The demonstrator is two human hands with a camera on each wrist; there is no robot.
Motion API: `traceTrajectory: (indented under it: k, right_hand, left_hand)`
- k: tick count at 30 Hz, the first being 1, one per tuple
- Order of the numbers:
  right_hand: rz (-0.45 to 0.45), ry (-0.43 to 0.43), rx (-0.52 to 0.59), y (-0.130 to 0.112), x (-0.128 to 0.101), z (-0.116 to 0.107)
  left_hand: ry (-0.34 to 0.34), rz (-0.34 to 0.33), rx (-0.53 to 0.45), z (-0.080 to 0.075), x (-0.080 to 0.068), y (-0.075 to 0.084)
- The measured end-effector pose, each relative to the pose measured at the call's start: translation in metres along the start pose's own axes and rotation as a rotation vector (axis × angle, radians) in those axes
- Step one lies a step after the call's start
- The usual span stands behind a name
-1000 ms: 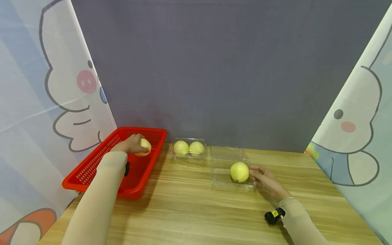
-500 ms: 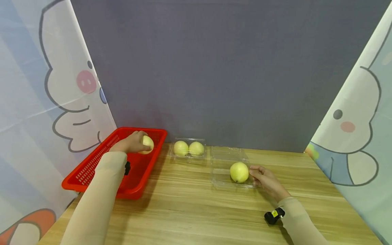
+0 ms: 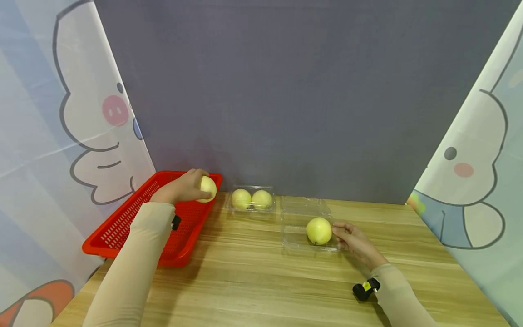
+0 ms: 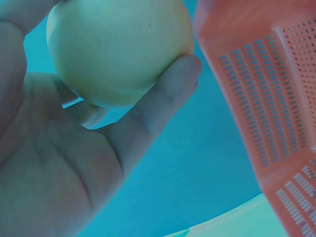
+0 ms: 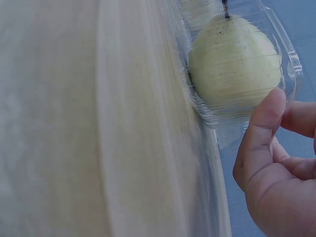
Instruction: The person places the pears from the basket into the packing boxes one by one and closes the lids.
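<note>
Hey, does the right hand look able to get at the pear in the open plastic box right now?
Probably yes. The right hand pinches the side of the open plastic box, close beside the pear, and the lid lies folded back, so nothing seems to cover the pear.

Long plain cream-coloured fabric sleeves [image 3: 128,268]; small black wrist-worn devices [image 3: 361,293], the right one bearing a yellow patch [image 3: 367,285]
</note>
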State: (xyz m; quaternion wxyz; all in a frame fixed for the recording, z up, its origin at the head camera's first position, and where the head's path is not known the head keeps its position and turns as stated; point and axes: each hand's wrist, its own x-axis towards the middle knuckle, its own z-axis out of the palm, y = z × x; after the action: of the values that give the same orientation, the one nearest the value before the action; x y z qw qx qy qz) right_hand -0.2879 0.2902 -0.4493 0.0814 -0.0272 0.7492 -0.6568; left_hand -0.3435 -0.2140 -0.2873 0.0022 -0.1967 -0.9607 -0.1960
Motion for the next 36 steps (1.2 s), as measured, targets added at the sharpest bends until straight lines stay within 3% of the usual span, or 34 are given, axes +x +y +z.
traceTrajectory:
  k: [21,27,36]
  right_hand:
    - [0.004,0.018,-0.005,0.0,-0.001,0.002]
    - [-0.004,0.006,-0.001,-0.001,-0.001,0.001]
    - [-0.01,-0.017,0.005,0.0,-0.001,0.0]
  left_hand:
    - [-0.044,0.107,0.003,0.018,0.007,0.051]
    - [-0.081,0.125,0.02,0.027,0.013,0.069]
    - [-0.125,0.213,0.022,0.049,0.023,0.091]
